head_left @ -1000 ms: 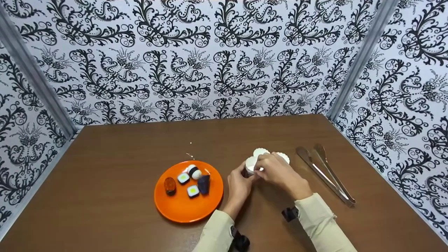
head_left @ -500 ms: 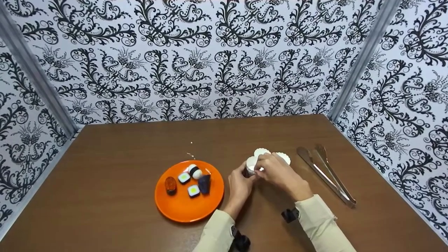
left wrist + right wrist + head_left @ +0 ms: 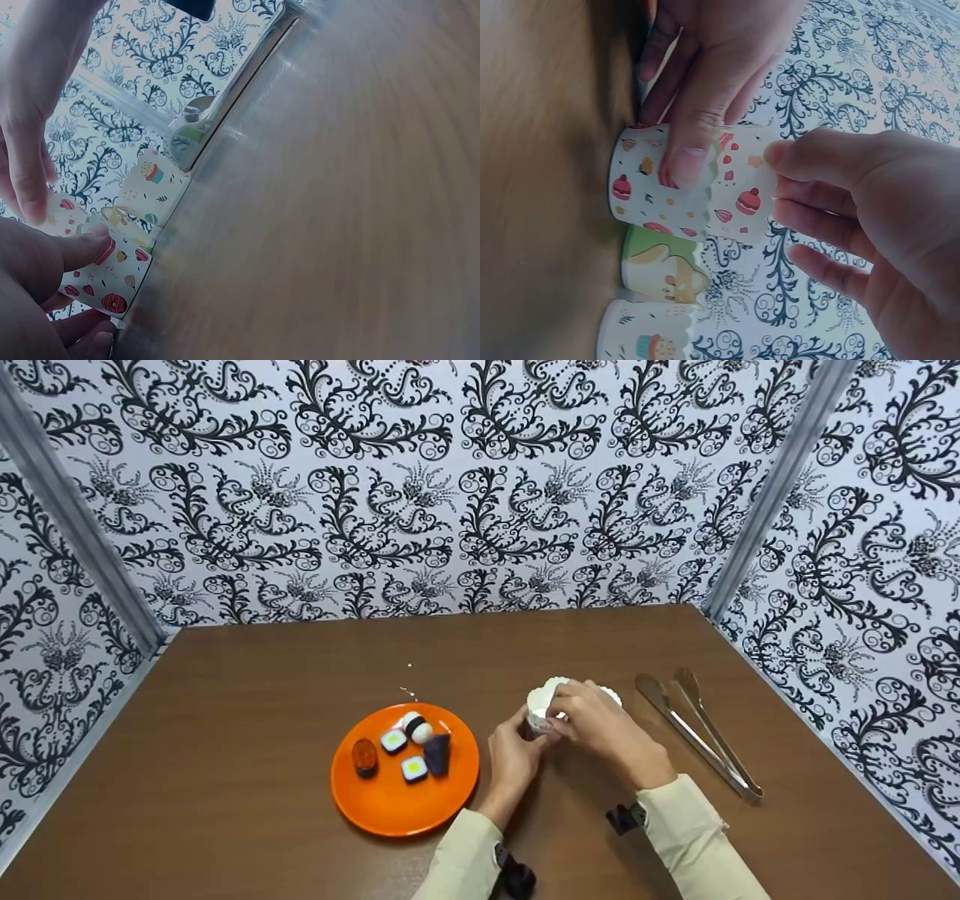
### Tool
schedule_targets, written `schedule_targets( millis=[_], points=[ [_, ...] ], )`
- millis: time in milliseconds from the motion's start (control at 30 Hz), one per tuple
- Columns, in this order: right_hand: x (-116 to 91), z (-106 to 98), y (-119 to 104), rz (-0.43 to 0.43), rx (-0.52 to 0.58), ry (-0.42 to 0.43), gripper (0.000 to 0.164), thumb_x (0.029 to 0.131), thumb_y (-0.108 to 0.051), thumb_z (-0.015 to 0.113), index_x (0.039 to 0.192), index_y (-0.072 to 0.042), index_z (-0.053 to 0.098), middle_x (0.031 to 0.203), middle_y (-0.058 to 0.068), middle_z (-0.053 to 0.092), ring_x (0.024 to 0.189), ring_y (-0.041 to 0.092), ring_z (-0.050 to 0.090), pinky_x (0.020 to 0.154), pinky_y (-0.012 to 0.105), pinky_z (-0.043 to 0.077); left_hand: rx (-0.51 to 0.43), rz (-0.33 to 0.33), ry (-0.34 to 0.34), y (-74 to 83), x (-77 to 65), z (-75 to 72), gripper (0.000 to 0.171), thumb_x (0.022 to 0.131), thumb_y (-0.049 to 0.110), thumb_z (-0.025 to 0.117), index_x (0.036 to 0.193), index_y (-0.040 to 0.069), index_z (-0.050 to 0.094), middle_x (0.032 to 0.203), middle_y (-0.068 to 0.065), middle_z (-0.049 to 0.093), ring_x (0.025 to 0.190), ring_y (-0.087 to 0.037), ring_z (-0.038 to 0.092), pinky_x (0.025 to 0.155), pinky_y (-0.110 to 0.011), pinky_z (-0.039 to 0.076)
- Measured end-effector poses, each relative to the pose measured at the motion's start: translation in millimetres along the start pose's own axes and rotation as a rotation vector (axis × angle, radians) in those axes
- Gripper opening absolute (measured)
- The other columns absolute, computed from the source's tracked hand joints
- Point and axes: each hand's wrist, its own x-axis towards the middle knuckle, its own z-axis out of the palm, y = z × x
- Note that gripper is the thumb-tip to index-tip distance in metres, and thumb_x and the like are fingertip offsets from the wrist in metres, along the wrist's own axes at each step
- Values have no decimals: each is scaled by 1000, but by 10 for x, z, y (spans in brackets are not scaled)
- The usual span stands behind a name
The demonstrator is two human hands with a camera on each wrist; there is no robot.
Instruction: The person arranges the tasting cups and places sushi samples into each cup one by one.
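Observation:
Near the table's middle, my left hand (image 3: 514, 757) grips a white paper baking cup (image 3: 637, 180) printed with red sweets, thumb across its side. A second paper cup (image 3: 742, 214) with a like print stands partly out of the first one's scalloped rim. Its edge is pinched between the thumb and fingers of my right hand (image 3: 607, 731). Beside them, in the right wrist view, are a green cup with an animal face (image 3: 667, 262) and a white cup with a cupcake print (image 3: 641, 334). My fingers hide much of the cups in the head view.
Left of my hands lies an orange plate (image 3: 382, 810) bearing several sushi pieces, among them a roe-topped piece (image 3: 364, 757) and a dark cone (image 3: 437, 754). Metal tongs (image 3: 697, 735) lie at right. Patterned walls (image 3: 420, 510) enclose the wooden table (image 3: 225, 697).
My right hand has shifted slightly, and the white rim at its fingertips now shows higher above the cup in my left hand. The left hand, plate and tongs stay put.

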Motion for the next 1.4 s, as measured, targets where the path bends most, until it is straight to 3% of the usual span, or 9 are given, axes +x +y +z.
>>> schedule_targets(
  millis=[200, 467, 833, 1400],
  points=[
    [15, -110, -5, -11, -14, 19, 4, 79, -7, 78, 81, -8, 74, 85, 4, 68, 83, 22, 62, 69, 37, 50, -7, -35, -10, 4, 3, 1, 54, 73, 20, 89, 124, 13, 73, 114, -7, 76, 104, -24, 71, 94, -41, 58],
    [-17, -211, 43, -52, -58, 115, 10, 75, -6, 82, 78, -6, 72, 81, 4, 66, 77, 22, 59, 66, 36, 50, -16, -18, -18, -2, -6, -9, 53, 74, 18, 89, 124, 13, 73, 113, -7, 76, 103, -22, 70, 94, -40, 58],
    [-103, -384, 79, -29, -50, 192, 13, 72, -4, 84, 77, -7, 73, 79, 3, 65, 76, 21, 58, 64, 35, 47, -6, -15, -20, -6, -13, -14, 54, 73, 18, 89, 124, 11, 73, 116, -8, 75, 106, -25, 69, 97, -43, 56],
    [-319, -443, 209, -68, -93, 225, 15, 66, -2, 84, 76, -7, 73, 76, 3, 65, 72, 20, 58, 61, 34, 47, -17, -28, -23, 11, -22, -22, 55, 73, 20, 89, 125, 11, 72, 120, -8, 74, 113, -27, 68, 102, -46, 54]
  ],
)
